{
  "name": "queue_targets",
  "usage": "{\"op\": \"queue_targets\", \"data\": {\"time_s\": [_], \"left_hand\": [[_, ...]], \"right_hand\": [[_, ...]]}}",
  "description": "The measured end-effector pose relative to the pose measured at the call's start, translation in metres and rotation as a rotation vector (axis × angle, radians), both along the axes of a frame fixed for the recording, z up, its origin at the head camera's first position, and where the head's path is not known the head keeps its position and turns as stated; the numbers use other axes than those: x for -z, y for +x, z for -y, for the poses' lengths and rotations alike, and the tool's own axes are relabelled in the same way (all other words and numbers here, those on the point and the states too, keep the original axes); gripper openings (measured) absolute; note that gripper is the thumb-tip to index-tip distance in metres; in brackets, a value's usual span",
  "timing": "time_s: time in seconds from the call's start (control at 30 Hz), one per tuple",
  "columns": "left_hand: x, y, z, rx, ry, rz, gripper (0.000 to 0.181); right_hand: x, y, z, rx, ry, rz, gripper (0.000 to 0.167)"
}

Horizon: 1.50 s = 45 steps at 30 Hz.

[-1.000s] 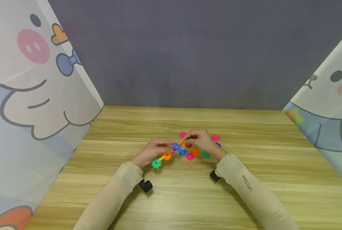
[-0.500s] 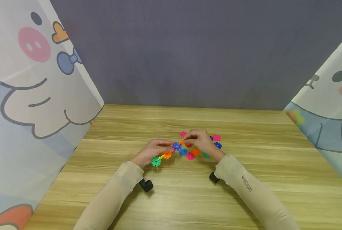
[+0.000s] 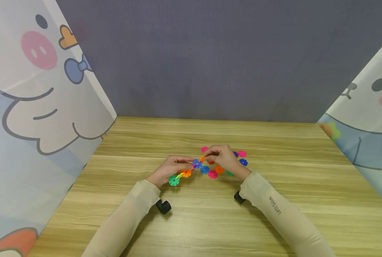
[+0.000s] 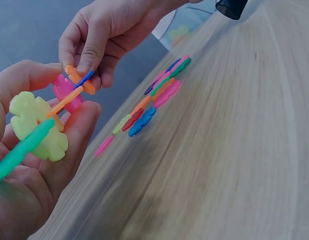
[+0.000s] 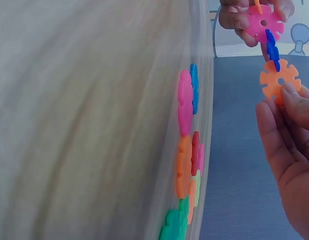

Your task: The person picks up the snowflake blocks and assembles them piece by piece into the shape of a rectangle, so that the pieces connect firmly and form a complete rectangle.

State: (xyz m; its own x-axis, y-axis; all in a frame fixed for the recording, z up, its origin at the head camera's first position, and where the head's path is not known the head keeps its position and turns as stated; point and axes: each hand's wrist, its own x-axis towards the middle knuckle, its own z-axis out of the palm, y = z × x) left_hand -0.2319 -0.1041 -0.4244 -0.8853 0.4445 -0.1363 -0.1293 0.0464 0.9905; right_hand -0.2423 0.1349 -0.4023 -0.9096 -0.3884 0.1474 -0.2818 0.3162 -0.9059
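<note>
I see the left hand (image 3: 171,170) pinching a pink notched plastic disc (image 5: 256,29) and the right hand (image 3: 225,159) an orange notched plastic disc (image 5: 272,78), seemingly steadying the blue notched plastic disc (image 5: 272,50) between both grips.

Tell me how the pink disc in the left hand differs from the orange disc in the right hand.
Grip: the left hand holds the pink disc; the right hand pinches the orange disc.
Joints: the pink disc is slotted at two sides; the orange disc, as far as shows, joins only the blue disc.
Shared: both are notched, with a centre hole.
</note>
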Motion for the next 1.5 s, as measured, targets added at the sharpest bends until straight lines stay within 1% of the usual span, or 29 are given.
{"op": "queue_targets", "data": {"time_s": [0.17,0.27,0.37,0.53,0.63,0.87,0.97,1.17,1.33,1.5], "left_hand": [[0.001,0.000,0.001,-0.002,0.010,0.014,0.036],[0.003,0.000,0.002,-0.002,0.022,0.033,0.037],[0.005,0.000,0.004,-0.009,0.024,0.038,0.038],[0.007,0.000,0.004,-0.051,0.024,0.037,0.039],[0.008,0.000,0.004,-0.078,0.029,0.033,0.039],[0.006,0.003,0.004,-0.100,0.041,0.023,0.040],[0.007,0.003,0.003,-0.110,0.056,0.023,0.041],[0.006,0.003,0.003,-0.125,0.058,0.031,0.042],[0.005,0.003,0.002,-0.131,0.073,0.046,0.042],[0.003,0.004,0.002,-0.139,0.092,0.044,0.041]], "right_hand": [[0.002,-0.001,-0.002,-0.009,-0.002,0.009,0.007],[0.003,-0.002,-0.003,0.002,-0.003,0.033,0.009],[0.002,-0.004,-0.004,0.022,-0.008,0.068,0.015],[0.000,-0.006,-0.005,0.035,0.008,0.086,0.025],[0.001,-0.007,-0.006,0.030,0.027,0.077,0.026],[0.009,-0.010,-0.009,0.000,0.113,0.043,0.032],[0.011,-0.012,-0.010,-0.010,0.133,0.073,0.034],[0.012,-0.015,-0.011,-0.038,0.134,0.160,0.036],[0.010,-0.015,-0.011,-0.079,0.160,0.180,0.040],[0.009,-0.016,-0.010,-0.116,0.201,0.185,0.041]]}}
